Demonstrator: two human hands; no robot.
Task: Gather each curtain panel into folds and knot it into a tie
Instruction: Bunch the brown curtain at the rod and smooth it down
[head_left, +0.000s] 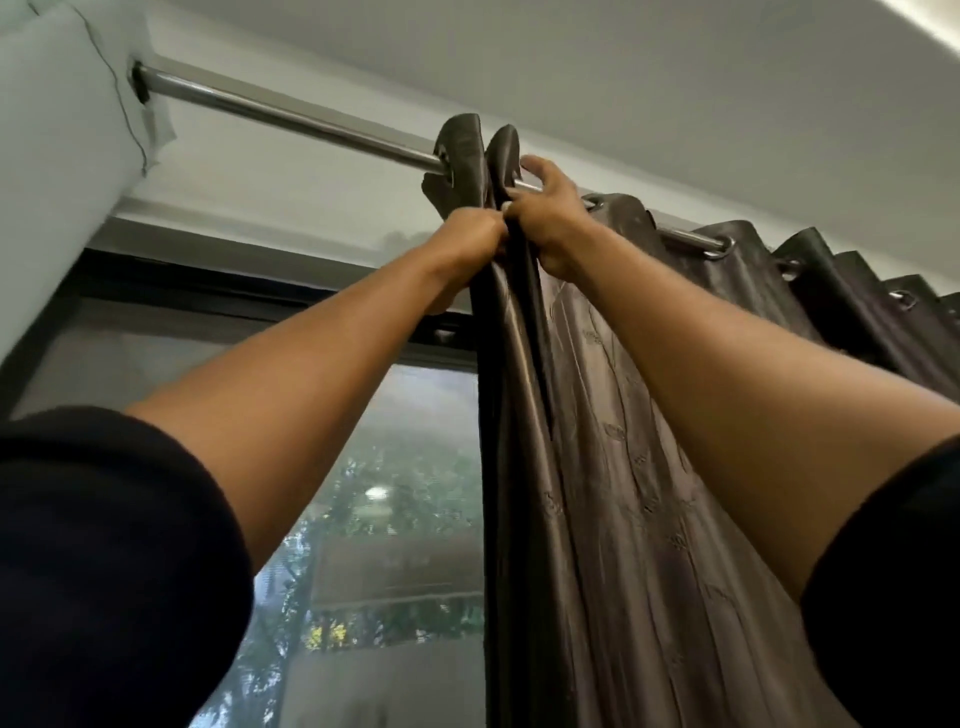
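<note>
Hanging lengthwise straight down from the curtain rod (291, 111), the dark curtain panel (597, 467) has its top edge bunched into upright folds. Both arms reach up, and just below the rod the left hand (470, 236) and right hand (545, 218) clench those folds.

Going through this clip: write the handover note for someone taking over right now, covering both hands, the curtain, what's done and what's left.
Left hand: grips the bunched leading folds of the curtain panel just under the curtain rod.
Right hand: grips the same folds beside it, fingers up at the rod.
Done: first folds bunched at the top.
To do: the rest hangs spread along the rod; gather it, then knot. No knot visible.
</note>
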